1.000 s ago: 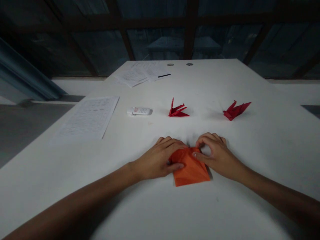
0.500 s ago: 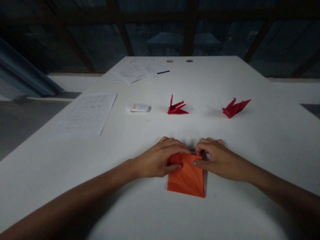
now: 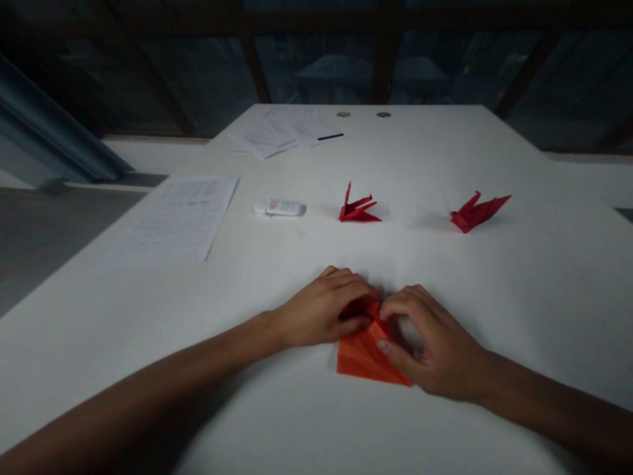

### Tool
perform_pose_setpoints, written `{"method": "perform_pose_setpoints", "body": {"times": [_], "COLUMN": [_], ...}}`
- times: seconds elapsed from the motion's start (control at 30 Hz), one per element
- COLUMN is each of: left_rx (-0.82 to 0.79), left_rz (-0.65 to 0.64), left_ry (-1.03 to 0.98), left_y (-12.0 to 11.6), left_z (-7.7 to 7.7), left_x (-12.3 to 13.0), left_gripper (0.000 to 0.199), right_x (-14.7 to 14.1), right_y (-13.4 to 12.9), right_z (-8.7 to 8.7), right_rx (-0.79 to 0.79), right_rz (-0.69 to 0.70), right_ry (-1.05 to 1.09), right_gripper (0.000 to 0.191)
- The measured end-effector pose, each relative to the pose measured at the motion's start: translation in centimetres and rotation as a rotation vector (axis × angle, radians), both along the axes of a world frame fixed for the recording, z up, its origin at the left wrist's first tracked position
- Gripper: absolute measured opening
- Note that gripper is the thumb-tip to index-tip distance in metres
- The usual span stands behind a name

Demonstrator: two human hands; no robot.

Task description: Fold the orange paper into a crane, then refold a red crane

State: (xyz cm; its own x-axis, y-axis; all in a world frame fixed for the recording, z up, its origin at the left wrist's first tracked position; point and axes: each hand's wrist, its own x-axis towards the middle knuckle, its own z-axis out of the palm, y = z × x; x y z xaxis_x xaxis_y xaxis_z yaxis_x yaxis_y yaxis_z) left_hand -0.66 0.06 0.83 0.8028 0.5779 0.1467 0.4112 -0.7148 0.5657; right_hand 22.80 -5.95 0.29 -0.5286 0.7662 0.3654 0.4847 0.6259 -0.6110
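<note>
A folded sheet of orange origami paper (image 3: 363, 356) lies on the white table between my hands. My left hand (image 3: 329, 307) grips its far left part, with the thumb on top and the fingers curled over the far edge. My right hand (image 3: 435, 343) is at the paper's right side, its thumb and index finger on a flap that is folded over toward the left. The fingertips of both hands almost meet at the far edge. Part of the paper is hidden under my left fingers.
Two red paper cranes, a nearer-to-middle crane (image 3: 359, 210) and a right-hand crane (image 3: 479, 212), stand beyond my hands. A white correction-tape-like object (image 3: 280, 208) lies left of them. Printed sheets (image 3: 173, 221) lie at left, with more papers (image 3: 271, 132) and a black pen-like stick (image 3: 330, 136) farther back.
My right hand has brought the paper's right side over to the left, so a diagonal edge now shows. My left hand keeps its hold. The whole view has shifted slightly.
</note>
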Motion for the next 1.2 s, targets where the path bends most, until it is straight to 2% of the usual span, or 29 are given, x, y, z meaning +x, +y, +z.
{"method": "perform_pose_setpoints", "body": {"times": [0.1, 0.23, 0.4, 0.47, 0.67, 0.73, 0.9, 0.97, 1.07, 1.2], "left_rx": [-0.011, -0.044, -0.081, -0.096, -0.127, -0.131, -0.128, -0.130, -0.122, -0.104], "left_rz": [-0.038, -0.150, -0.224, -0.243, -0.261, -0.258, -0.271, -0.270, -0.271, -0.265], "left_ry": [-0.013, -0.038, -0.023, -0.015, 0.003, -0.003, -0.009, -0.013, -0.016, -0.004], "left_y": [0.2, 0.7, 1.2, 1.4, 1.5, 1.4, 1.3, 1.2, 1.2, 1.1], "left_z": [0.2, 0.9, 1.8, 2.1, 2.2, 2.2, 2.3, 2.2, 2.2, 2.1], "left_x": [-0.2, -0.7, -1.4, -1.5, -1.5, -1.6, -1.6, -1.5, -1.4, -1.2], "left_gripper": [0.027, 0.035, 0.039, 0.042, 0.051, 0.045, 0.018, 0.013, 0.012, 0.016], "right_x": [0.0, -0.2, -0.5, -0.6, -0.6, -0.6, -0.8, -0.7, -0.6, -0.5], "right_y": [-0.1, -0.3, -1.8, -2.2, -2.4, -2.5, -2.8, -2.8, -2.7, -2.5], "right_z": [-0.4, -0.5, -0.5, -0.5, -0.6, -0.5, -0.4, -0.6, -1.0, -1.1], "right_rx": [0.174, 0.302, 0.433, 0.452, 0.497, 0.493, 0.474, 0.469, 0.473, 0.507], "right_rz": [0.147, 0.154, 0.194, 0.185, 0.093, 0.076, 0.040, 0.045, 0.040, 0.049], "right_ry": [-0.131, -0.301, -0.364, -0.373, -0.367, -0.326, -0.278, -0.293, -0.256, -0.200], "right_gripper": [0.014, 0.019, 0.032, 0.030, 0.008, 0.011, 0.034, 0.032, 0.014, 0.024]}}
